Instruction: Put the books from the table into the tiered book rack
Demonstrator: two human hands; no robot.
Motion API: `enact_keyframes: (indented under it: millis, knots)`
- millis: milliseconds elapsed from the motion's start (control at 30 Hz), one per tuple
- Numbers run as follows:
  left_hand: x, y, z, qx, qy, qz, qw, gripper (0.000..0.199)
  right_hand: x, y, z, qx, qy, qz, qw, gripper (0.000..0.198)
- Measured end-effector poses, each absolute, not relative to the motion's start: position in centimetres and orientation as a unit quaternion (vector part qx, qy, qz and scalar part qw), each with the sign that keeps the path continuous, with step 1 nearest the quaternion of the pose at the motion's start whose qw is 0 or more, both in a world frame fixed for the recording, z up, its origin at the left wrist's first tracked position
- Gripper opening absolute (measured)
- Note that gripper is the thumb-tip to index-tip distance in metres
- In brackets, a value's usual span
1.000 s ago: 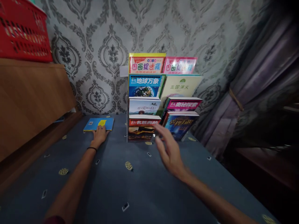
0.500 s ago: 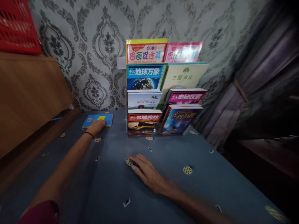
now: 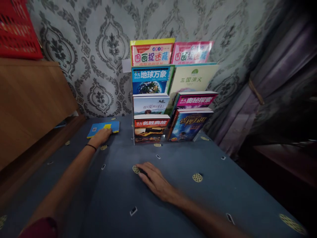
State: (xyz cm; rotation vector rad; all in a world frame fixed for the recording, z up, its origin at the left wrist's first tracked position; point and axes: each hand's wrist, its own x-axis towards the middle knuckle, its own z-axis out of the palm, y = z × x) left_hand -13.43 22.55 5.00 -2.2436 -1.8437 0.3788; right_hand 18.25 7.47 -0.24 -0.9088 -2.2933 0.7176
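Observation:
A blue book with a yellow patch on its cover lies at the far left of the table. My left hand is at its near edge, with the fingers closed on it; the fingertips are partly hidden. Closer to me, my right hand rests on the tablecloth, palm down. Its fingers are stretched out, the thumb is apart and nothing is held. Beyond that hand stands a clear display rack filled with books, among them a blue book with gold lettering at the lower right.
A wooden cabinet borders the table on the left, topped by a red plastic basket. Patterned wallpaper covers the wall behind the rack. A tied purple-grey curtain hangs at the right, beyond the table's right edge.
My left hand has drawn back slightly, to the near edge of the blue book. My right hand stays in the same spot on the cloth. The view has shifted a little.

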Motion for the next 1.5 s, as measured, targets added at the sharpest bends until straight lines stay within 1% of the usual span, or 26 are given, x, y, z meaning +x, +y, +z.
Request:
enact_keyframes:
  millis: [133, 233, 400, 467, 533, 633, 733, 800, 867, 1000, 1067, 1200, 1300, 1500]
  knots:
    - [-11.6, 17.8, 4.8, -0.78, -0.602, 0.133, 0.103, 0.04, 18.2, 7.6, -0.3, -0.324, -0.852, 0.25, 0.326, 0.04]
    - [-9.5, 12.5, 4.5, -0.805, -0.565, 0.136, 0.12, 0.047, 18.1, 7.7, -0.4, -0.299, -0.85, 0.241, 0.36, 0.037]
    - [-3.6, 3.3, 3.5, -0.839, -0.5, 0.16, 0.145, 0.057, 18.3, 7.9, 0.3, -0.265, -0.833, 0.238, 0.424, 0.034]
    - [-0.9, 0.4, 2.8, -0.857, -0.463, 0.156, 0.166, 0.058, 18.3, 7.8, 0.9, -0.26, -0.828, 0.245, 0.431, 0.034]
    - [1.4, -1.7, 2.1, -0.863, -0.447, 0.142, 0.187, 0.052, 18.1, 7.5, 1.6, -0.26, -0.835, 0.269, 0.402, 0.035]
    - [3.1, -3.1, 1.7, -0.86, -0.46, 0.108, 0.191, 0.048, 17.3, 6.6, 2.2, -0.253, -0.859, 0.312, 0.317, 0.042]
    - [2.4, -2.8, 2.1, -0.879, -0.454, 0.081, 0.121, 0.041, 16.1, 5.8, 2.0, -0.253, -0.869, 0.345, 0.25, 0.05]
    - [1.1, -2.0, 2.4, -0.888, -0.452, 0.053, 0.069, 0.036, 15.3, 5.6, 1.7, -0.27, -0.86, 0.366, 0.232, 0.053]
    - [-0.2, -1.0, 2.4, -0.885, -0.464, 0.013, 0.046, 0.033, 14.8, 5.5, 1.4, -0.291, -0.85, 0.374, 0.229, 0.056]
    - [-2.5, 0.9, 1.1, -0.859, -0.506, -0.071, 0.037, 0.039, 14.2, 5.5, 0.9, -0.305, -0.86, 0.35, 0.21, 0.065]
    - [-3.6, 1.6, 0.2, -0.84, -0.533, -0.093, 0.041, 0.043, 14.1, 5.5, 0.8, -0.305, -0.87, 0.334, 0.197, 0.068]
    - [-5.6, 2.2, -1.1, -0.803, -0.583, -0.098, 0.068, 0.05, 13.5, 5.4, 0.8, -0.289, -0.904, 0.278, 0.149, 0.071]
    - [-6.3, 2.2, -1.5, -0.786, -0.606, -0.099, 0.071, 0.054, 13.0, 5.5, 0.7, -0.274, -0.927, 0.228, 0.118, 0.072]
    - [-6.2, 1.9, -1.7, -0.776, -0.618, -0.108, 0.068, 0.058, 13.7, 7.3, -0.3, -0.325, -0.924, 0.165, 0.115, 0.071]
